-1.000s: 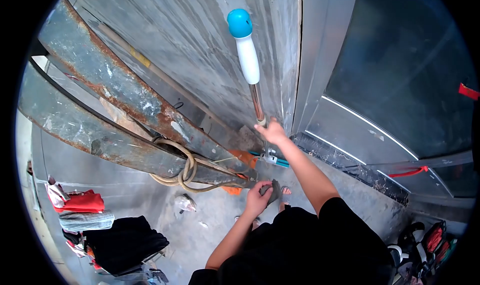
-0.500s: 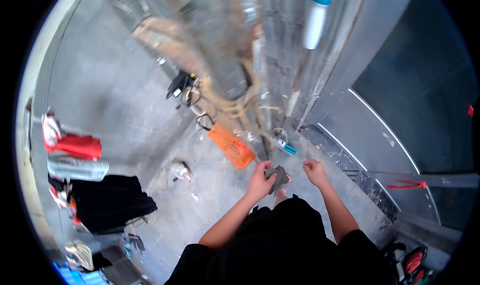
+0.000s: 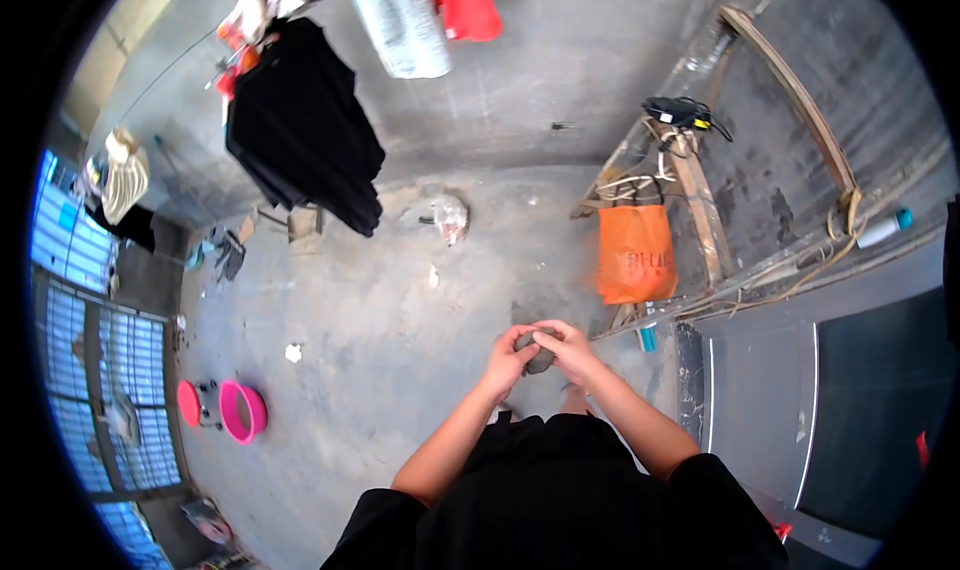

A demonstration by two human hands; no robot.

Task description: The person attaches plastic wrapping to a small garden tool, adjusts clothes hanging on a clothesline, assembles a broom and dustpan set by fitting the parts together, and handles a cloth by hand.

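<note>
Both my hands come together in front of my body around a small, bunched grey-brown piece of cloth (image 3: 540, 358). On one side, my left hand (image 3: 506, 360) grips it with curled fingers. From the other side my right hand (image 3: 570, 352) presses on it, thumb on top. The two hands' fingertips nearly meet above the cloth. Its underside is hidden by my fingers, and its exact kind does not show.
An orange bag (image 3: 637, 255) hangs by a wooden frame (image 3: 700, 205) at the right. A black garment (image 3: 305, 125) hangs upper left. A clear plastic bag (image 3: 450, 218) lies on the concrete floor (image 3: 360, 310). A pink basin (image 3: 243, 412) is at the left, a grey door (image 3: 760, 400) at the right.
My view has swung left, toward the room. My right hand, apart and holding nothing visible before, has joined my left on the cloth, which is now bunched more compactly.
</note>
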